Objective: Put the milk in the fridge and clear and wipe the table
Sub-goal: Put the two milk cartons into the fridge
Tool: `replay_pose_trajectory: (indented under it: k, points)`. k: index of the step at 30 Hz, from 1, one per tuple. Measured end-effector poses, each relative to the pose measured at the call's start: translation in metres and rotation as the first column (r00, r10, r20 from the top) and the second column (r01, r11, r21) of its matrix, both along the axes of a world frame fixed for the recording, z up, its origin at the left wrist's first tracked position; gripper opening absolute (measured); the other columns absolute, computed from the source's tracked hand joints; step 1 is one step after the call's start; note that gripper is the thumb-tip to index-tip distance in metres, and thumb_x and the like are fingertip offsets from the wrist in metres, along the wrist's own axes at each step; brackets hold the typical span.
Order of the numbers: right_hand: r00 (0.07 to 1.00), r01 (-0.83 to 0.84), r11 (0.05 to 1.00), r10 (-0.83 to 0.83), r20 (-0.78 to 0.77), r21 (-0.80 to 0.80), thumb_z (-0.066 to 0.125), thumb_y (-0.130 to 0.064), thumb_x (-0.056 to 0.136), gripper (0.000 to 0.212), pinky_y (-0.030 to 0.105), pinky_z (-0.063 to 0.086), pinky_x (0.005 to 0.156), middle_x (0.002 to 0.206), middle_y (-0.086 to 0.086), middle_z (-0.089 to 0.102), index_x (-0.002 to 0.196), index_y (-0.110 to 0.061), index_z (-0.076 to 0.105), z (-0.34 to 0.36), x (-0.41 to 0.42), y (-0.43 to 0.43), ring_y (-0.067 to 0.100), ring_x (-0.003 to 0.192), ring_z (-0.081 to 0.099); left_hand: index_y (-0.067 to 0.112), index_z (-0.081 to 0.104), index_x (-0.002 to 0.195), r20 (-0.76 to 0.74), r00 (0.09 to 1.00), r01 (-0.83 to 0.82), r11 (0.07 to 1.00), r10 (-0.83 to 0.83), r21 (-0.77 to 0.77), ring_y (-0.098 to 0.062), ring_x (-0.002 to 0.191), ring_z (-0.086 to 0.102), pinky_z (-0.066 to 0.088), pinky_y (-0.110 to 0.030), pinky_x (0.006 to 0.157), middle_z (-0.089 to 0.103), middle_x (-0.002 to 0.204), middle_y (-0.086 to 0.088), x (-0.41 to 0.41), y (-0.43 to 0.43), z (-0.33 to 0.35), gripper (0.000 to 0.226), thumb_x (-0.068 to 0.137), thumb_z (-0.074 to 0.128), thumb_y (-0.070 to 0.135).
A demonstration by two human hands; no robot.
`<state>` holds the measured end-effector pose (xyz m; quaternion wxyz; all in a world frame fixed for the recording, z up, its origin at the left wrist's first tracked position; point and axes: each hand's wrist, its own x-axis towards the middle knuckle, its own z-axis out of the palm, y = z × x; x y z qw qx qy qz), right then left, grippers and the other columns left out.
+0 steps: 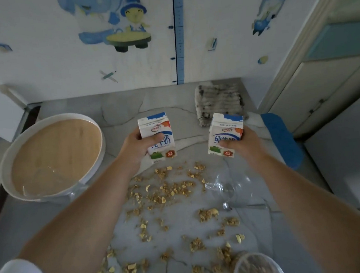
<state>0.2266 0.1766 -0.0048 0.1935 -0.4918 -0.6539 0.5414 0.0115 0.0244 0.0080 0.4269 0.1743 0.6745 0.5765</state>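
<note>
Two white-and-blue milk cartons are held above the grey marble table (119,111). My left hand (137,148) grips the left milk carton (159,129), fingers curled round its lower front. My right hand (242,144) grips the right milk carton (224,132) from its right side and bottom. Both cartons are upright, slightly tilted. Several yellow-brown crumbs (169,192) are scattered across the table below the cartons. A grey striped cloth (218,101) lies folded at the table's back right.
A round white tray with a wooden base (55,152) sits at the left, a clear glass item at its near edge. A clear glass bowl with a spoon (229,190) stands right of centre. A container of cereal (256,268) is at the near right. A blue corner guard (281,137) covers the right edge.
</note>
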Motion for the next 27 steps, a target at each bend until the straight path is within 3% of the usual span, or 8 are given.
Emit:
replay_pose_trajectory:
  k: [2,4,5,8,12,17,22,27]
  points:
    - [0.998,0.013,1.000,-0.012,-0.060,0.013,0.077,-0.005,0.070,0.040,0.026,0.051,0.070,0.100,0.004,0.066,0.106,-0.009,0.059,0.020,0.004,-0.008,0.017,0.087,0.063,0.014,0.064,0.099,0.033,0.999,-0.020,0.997,0.017,0.070,-0.014,0.075,0.069,0.057,-0.027,0.064,0.074,0.077,0.004,0.012,-0.007,0.020,0.023,0.080,0.065,0.002]
    - [0.989,0.016,1.000,-0.013,-0.147,0.019,0.075,-0.006,0.074,0.038,0.018,0.051,0.061,0.094,-0.002,0.065,0.105,-0.013,0.055,0.044,0.012,-0.020,0.012,0.082,0.063,0.017,0.063,0.092,0.075,0.996,-0.049,0.989,0.039,0.137,-0.012,0.068,0.070,0.058,-0.027,0.060,0.074,0.072,0.003,0.027,-0.016,0.045,0.018,0.082,0.062,0.002]
    - [0.982,0.017,1.000,-0.014,-0.188,0.018,0.073,-0.007,0.076,0.038,0.019,0.053,0.060,0.095,-0.002,0.066,0.108,-0.014,0.054,0.054,0.015,-0.026,0.012,0.082,0.064,0.018,0.062,0.091,0.093,0.994,-0.065,0.985,0.051,0.161,-0.012,0.066,0.070,0.059,-0.029,0.061,0.074,0.071,0.002,0.034,-0.020,0.056,0.017,0.083,0.062,0.003]
    - [0.947,0.042,0.999,-0.047,-0.317,-0.022,0.069,-0.011,0.081,0.039,0.039,0.058,0.073,0.108,0.006,0.067,0.116,-0.011,0.051,0.077,0.026,-0.042,0.021,0.090,0.068,0.019,0.062,0.089,0.085,0.992,-0.107,0.971,0.091,0.215,-0.013,0.064,0.070,0.058,-0.034,0.065,0.073,0.069,0.002,0.053,-0.033,0.085,0.013,0.085,0.062,0.007]
    - [0.920,0.029,0.999,-0.035,-0.391,-0.022,0.065,-0.020,0.085,0.033,0.028,0.058,0.065,0.105,0.002,0.066,0.114,-0.014,0.049,0.104,0.040,-0.065,0.015,0.086,0.068,0.023,0.063,0.088,0.045,0.989,-0.146,0.960,0.139,0.240,-0.014,0.065,0.069,0.056,-0.036,0.069,0.073,0.069,0.003,0.077,-0.049,0.115,0.011,0.083,0.066,0.014]
    - [0.905,0.042,0.999,-0.030,-0.425,0.018,0.067,-0.026,0.083,0.025,0.043,0.057,0.077,0.100,-0.001,0.070,0.105,-0.022,0.055,0.135,0.063,-0.090,0.018,0.086,0.070,0.022,0.063,0.089,-0.022,0.993,-0.104,0.949,0.116,0.296,-0.011,0.062,0.069,0.056,-0.028,0.056,0.073,0.066,0.005,0.104,-0.070,0.148,0.010,0.083,0.066,0.015]
    - [0.864,0.094,0.994,-0.056,-0.500,0.051,0.065,-0.022,0.086,0.024,0.038,0.057,0.073,0.100,0.000,0.069,0.107,-0.020,0.053,0.170,0.100,-0.121,0.017,0.084,0.070,0.023,0.061,0.090,-0.035,0.998,-0.036,0.930,0.052,0.367,-0.010,0.060,0.069,0.055,-0.030,0.058,0.073,0.066,0.004,0.133,-0.082,0.174,0.012,0.083,0.066,0.014]
    - [0.820,0.193,0.979,-0.122,-0.559,0.069,0.063,-0.016,0.086,0.018,0.038,0.058,0.071,0.099,0.003,0.070,0.103,-0.017,0.056,0.192,0.138,-0.156,0.020,0.087,0.069,0.018,0.062,0.099,-0.042,0.999,0.016,0.915,0.002,0.404,-0.017,0.069,0.070,0.053,-0.033,0.062,0.072,0.084,-0.005,0.158,-0.096,0.188,0.019,0.081,0.068,0.017]
